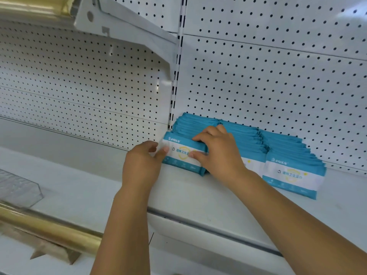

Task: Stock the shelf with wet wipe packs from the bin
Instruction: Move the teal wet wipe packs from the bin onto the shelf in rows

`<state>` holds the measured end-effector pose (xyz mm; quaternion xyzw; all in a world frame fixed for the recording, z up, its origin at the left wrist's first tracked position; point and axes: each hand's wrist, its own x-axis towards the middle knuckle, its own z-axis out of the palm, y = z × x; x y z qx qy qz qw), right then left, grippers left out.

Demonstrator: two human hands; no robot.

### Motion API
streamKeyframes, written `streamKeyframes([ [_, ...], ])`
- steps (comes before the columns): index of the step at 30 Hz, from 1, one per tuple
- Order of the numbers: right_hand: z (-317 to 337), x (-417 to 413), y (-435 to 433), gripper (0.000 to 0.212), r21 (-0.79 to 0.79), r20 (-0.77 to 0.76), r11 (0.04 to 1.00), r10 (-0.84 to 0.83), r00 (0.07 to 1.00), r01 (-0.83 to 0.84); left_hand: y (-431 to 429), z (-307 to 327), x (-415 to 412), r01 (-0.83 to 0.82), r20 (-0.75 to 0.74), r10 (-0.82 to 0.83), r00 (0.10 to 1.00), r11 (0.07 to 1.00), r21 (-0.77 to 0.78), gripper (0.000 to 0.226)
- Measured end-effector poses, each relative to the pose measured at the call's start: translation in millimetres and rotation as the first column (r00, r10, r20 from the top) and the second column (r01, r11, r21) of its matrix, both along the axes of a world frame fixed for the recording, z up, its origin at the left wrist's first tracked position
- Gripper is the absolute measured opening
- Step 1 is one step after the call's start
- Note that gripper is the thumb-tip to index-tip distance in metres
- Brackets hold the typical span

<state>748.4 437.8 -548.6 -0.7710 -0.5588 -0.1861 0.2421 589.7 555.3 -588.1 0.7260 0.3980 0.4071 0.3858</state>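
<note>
Editor: Hands first. What are they doing?

Photographer: Both are on one front pack. The right hand is clamped on it, fingers hooked over the top edge and thumb pressed to the printed face. The left hand holds the pack's left end, thumb on the face, the other fingers curled in beside the edge.

Editor: Where does that pack sit?

Photographer: It stands on its long edge on the white shelf, at the head of the leftmost of three rows of wet wipe packs. That row runs back to the pegboard back panel, just right of the slotted upright. The other two rows touch side by side, the rightmost reaching nearest the shelf's front lip.

Editor: And the look of them?

Photographer: They are flat, soft pouches, teal along the top and bottom, with a white band across the middle carrying dark lettering and a pale yellow emblem. From above, the rows read as tight teal ridges. The rightmost row leans back a little.

Editor: Anything else in frame?

Photographer: A gold rail edges the neighbouring bay at lower left, with a clear divider standing behind it.
</note>
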Motion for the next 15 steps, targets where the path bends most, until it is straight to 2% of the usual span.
streamKeyframes([
  [5,-5,3,-4,0.047,-0.007,0.069,1.000,-0.008,0.998,0.009,0,-4,2,0.053,-0.149,-0.042,0.988,0.996,0.068,0.049],
  [11,-4,8,-27,0.057,-0.072,0.094,0.996,0.053,0.994,-0.046,-3,-1,-1,0.029,-0.170,-0.011,0.985,0.995,0.100,0.052],
  [15,2,14,-51,0.052,-0.073,0.082,0.996,0.062,0.995,-0.056,-15,5,1,-0.055,-0.224,0.126,0.966,0.953,0.298,0.065],
])
